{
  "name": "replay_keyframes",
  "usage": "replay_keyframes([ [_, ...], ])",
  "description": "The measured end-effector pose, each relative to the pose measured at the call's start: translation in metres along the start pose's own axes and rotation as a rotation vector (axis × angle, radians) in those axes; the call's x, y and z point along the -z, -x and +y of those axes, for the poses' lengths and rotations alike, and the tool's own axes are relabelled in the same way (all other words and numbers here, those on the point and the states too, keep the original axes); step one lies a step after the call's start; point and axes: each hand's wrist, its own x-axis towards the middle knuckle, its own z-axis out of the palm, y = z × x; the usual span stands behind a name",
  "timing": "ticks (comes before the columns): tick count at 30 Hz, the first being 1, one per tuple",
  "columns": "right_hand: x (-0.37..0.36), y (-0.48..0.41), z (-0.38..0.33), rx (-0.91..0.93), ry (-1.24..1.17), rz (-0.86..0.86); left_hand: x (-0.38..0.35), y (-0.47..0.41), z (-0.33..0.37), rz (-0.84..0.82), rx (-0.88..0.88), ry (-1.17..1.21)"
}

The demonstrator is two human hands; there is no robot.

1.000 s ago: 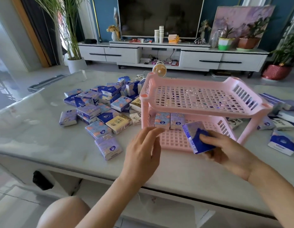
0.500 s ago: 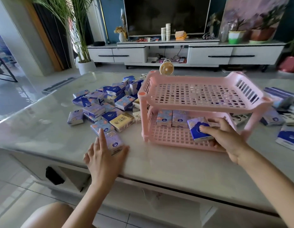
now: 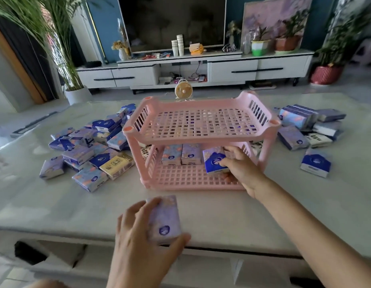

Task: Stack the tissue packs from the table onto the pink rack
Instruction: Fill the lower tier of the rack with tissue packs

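On our worktop [image 3: 222, 215] the pink rack [image 3: 190, 187] holds two packs [image 3: 172, 155] on its lower shelf, where the fingers of our right hand [image 3: 240, 169] clamp a blue tissue pack [image 3: 214, 160] beside them, while those of our left hand [image 3: 139, 242] grip a lilac pack [image 3: 164, 219] near the front edge.

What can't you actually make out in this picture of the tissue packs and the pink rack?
1. Head view: whether the blue pack rests on the lower shelf of the pink rack; the right hand covers its bottom corner.
2. Head view: the print on the lilac pack; motion blur, and the left hand grips over its left edge.
3. Head view: the lettering on the yellow pack; too small and soft.
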Motion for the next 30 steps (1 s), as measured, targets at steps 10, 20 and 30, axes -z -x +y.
replay_keyframes([
  [10,-0.002,-0.01,0.008,0.246,0.578,0.364,-0.099,-0.122,0.048,-0.204,0.0,0.047],
  [20,-0.008,-0.005,0.01,0.164,1.138,0.197,-0.14,-0.158,0.025,-0.343,-0.253,-0.347],
  [30,-0.01,-0.012,0.005,0.146,1.291,0.276,-0.14,-0.162,0.026,-0.387,-0.285,-0.327],
])
